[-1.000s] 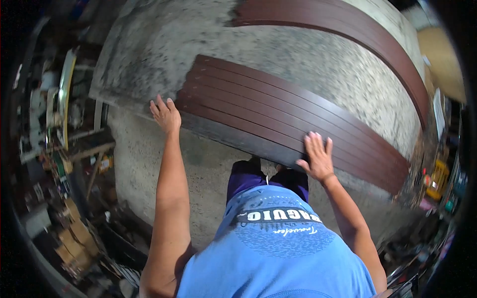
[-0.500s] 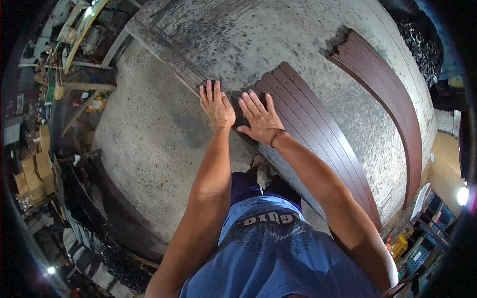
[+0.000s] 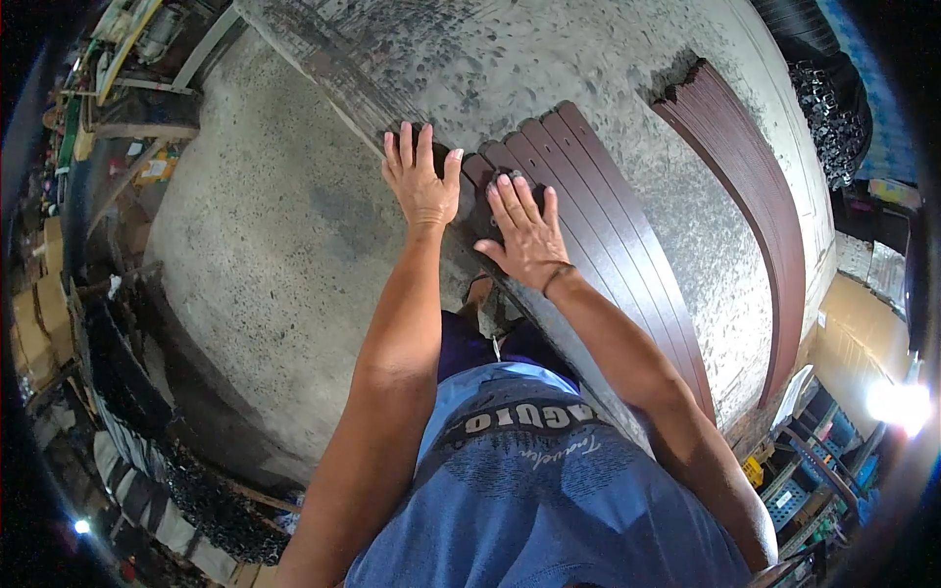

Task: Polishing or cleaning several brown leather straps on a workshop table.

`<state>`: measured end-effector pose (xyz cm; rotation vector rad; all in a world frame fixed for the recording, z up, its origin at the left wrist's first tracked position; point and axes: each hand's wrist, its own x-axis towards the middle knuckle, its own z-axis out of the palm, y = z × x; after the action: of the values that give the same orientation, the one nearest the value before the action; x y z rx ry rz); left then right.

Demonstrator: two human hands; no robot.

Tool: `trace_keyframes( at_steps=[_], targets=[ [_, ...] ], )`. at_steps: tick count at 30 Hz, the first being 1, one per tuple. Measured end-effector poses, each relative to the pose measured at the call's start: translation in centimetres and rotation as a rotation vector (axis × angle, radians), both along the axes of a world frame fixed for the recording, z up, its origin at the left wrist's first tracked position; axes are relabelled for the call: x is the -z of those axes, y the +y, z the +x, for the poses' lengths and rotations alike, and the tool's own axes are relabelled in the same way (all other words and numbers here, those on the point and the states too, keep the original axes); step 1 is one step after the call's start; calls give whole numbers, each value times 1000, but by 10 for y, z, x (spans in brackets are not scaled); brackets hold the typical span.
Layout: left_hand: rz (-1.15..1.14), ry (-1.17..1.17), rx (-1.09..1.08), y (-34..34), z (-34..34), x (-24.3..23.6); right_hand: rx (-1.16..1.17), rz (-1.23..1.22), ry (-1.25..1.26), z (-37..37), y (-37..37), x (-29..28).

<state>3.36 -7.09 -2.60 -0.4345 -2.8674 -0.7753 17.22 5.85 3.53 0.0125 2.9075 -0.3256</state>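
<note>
Dark brown flat slats (image 3: 618, 235) with rounded ends lie side by side on a grey, scuffed work table (image 3: 392, 49), their far ends stepped and showing small holes. My right hand (image 3: 526, 235) rests flat over the nearest slats, thumb spread out to the left. A dark patch shows under its fingertips, too hidden to name. To its left, my left hand (image 3: 421, 183) is held palm down at the table's near edge, fingers apart and thumb out beside the slats' ends. It holds nothing. Whether it touches the table I cannot tell.
A thick stack of similar brown slats (image 3: 755, 196) stands farther right on the table. Beyond it sits a heap of small black pieces (image 3: 828, 118). Cardboard (image 3: 863, 323) and blue crates (image 3: 784, 500) are at the right. Concrete floor (image 3: 265, 225) spreads at the left, bordered by clutter.
My right hand has come farther over the near slats, and more slat ends show beyond it. The left hand's thumb has spread away from its fingers. The whole view has shifted slightly.
</note>
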Motion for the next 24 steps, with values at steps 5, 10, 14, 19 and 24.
trace_keyframes(
  at_steps=[5,10,14,19,24],
  targets=[
    [-20,-32,-10,-4,3,-8,-23,26,-110,87,24,-6],
    [-28,-31,6,6,5,-6,-4,42,9,25,11,0],
    [-60,-87,-27,-6,3,-8,-79,28,-14,54,18,-9],
    [-33,-24,-5,3,4,-7,-25,34,31,-2,6,-4],
    [-23,-51,-33,-8,2,4,-91,-9,-50,60,26,3]
  ],
)
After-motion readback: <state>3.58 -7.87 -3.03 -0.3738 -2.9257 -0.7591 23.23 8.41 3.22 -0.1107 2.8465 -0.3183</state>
